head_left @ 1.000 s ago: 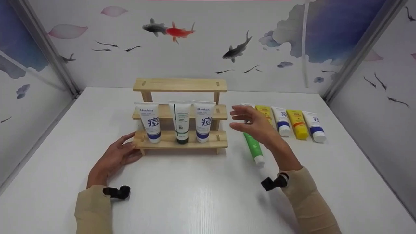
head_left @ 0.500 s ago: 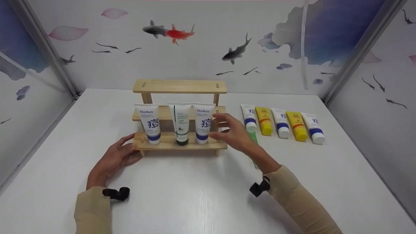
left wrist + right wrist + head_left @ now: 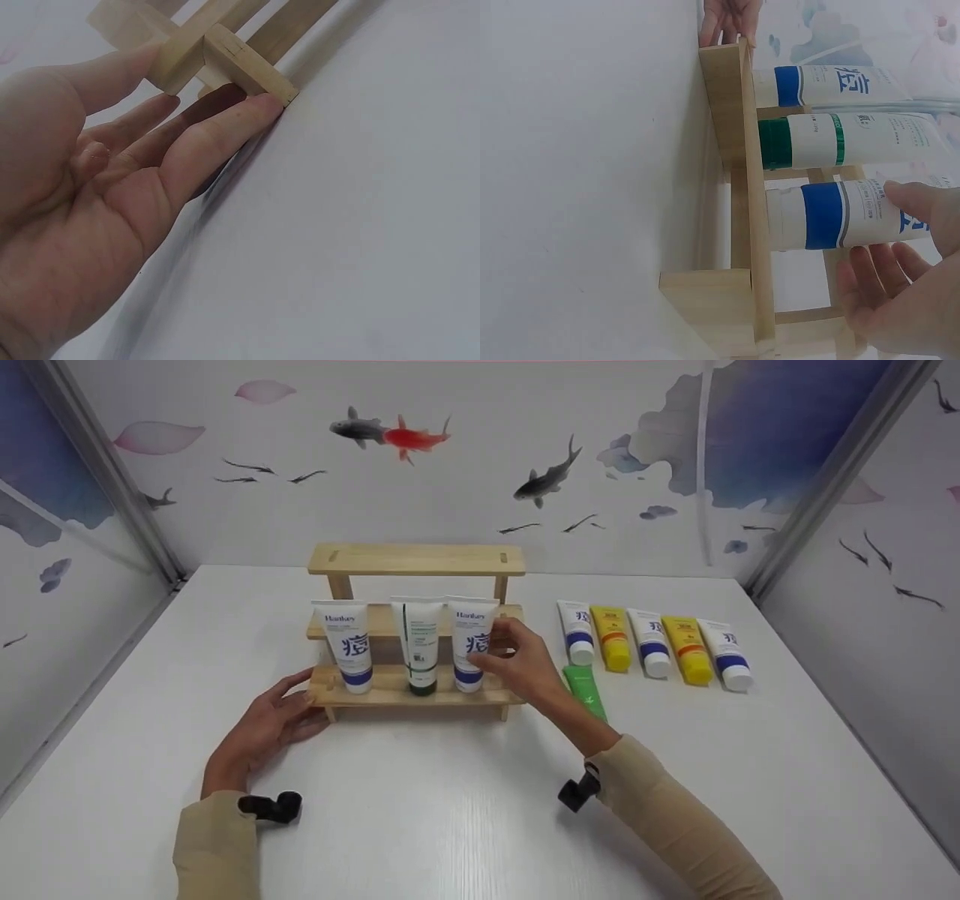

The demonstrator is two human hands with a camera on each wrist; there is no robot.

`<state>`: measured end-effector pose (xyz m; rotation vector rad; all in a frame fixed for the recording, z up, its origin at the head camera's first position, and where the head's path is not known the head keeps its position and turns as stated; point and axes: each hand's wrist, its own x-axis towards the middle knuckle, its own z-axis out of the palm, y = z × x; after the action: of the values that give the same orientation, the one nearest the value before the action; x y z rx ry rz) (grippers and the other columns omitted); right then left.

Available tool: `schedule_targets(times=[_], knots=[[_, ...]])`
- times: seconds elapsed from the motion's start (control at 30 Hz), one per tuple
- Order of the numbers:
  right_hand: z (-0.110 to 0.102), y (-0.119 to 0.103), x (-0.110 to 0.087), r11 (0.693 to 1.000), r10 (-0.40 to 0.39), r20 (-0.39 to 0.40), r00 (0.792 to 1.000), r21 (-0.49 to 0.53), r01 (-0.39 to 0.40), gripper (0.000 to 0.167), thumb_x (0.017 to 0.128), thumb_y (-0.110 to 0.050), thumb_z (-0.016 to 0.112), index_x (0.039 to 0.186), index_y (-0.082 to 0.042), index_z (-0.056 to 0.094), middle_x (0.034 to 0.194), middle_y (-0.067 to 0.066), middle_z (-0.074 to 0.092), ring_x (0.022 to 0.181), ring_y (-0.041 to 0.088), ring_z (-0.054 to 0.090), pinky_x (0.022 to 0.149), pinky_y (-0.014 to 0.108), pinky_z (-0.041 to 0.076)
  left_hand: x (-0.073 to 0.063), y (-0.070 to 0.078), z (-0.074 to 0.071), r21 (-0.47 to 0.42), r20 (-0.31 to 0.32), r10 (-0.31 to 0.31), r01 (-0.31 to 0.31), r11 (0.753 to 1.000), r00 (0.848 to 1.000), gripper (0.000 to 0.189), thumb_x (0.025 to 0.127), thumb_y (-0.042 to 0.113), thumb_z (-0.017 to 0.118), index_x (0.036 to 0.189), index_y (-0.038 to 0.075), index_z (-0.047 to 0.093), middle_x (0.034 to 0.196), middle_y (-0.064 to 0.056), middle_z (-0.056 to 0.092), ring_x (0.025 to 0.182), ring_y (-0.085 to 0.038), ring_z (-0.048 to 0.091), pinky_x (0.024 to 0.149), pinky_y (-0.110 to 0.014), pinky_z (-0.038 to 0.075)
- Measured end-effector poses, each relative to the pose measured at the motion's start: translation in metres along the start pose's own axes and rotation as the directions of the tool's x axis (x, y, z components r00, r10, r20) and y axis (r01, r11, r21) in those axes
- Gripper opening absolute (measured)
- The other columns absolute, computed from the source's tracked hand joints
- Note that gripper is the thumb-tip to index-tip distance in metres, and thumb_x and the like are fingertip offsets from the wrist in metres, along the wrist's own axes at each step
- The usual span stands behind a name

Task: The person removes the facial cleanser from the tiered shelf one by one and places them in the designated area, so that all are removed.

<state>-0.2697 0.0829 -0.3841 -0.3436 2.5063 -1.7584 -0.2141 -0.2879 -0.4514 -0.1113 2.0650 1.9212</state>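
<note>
A tiered wooden rack holds three tubes upright on its lowest shelf. My right hand pinches the rightmost white-and-blue tube, thumb on its front and fingers round its right side. In the right wrist view that tube's blue band shows, its cap down against the shelf. The middle tube is white with a dark green cap; the left one is white and blue. My left hand holds the rack's lower left end. The left wrist view shows its thumb at the shelf board and fingers about the leg.
Right of the rack, a row of white-and-blue tubes and yellow tubes lies on the white table. A green tube lies in front of them, partly hidden by my right forearm. Printed panels enclose the table.
My right hand has moved left from beside the row of tubes to the rightmost tube on the rack and now pinches it. The left hand has stayed at the rack's end.
</note>
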Motion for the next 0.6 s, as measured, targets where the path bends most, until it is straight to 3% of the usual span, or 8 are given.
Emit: schedule_targets(times=[0.3,0.6], knots=[[0.002,-0.001,-0.003,0.996,-0.073,0.013,0.997,0.045,0.073,0.043,0.09,-0.015,0.075,0.13,-0.011,0.059,0.127,0.01,0.066,0.118,0.025,0.064,0.107,0.039,0.054,-0.001,0.0,-0.001,0.006,0.004,0.002,-0.002,1.0,1.0,0.065,0.108,0.03,0.044,0.163,0.023,0.01,0.167,-0.019,0.02,0.147,-0.039,0.037,0.109,-0.032,0.05],[-0.022,-0.012,-0.017,0.985,-0.102,-0.002,0.995,0.139,0.101,0.046,0.094,-0.018,0.072,0.136,-0.013,0.056,0.138,0.008,0.058,0.124,0.029,0.06,0.111,0.044,0.051,0.001,-0.003,-0.002,-0.001,0.009,0.018,-0.018,1.0,1.0,0.07,0.106,0.035,0.049,0.163,0.022,0.01,0.166,-0.019,0.021,0.147,-0.039,0.037,0.109,-0.032,0.05]])
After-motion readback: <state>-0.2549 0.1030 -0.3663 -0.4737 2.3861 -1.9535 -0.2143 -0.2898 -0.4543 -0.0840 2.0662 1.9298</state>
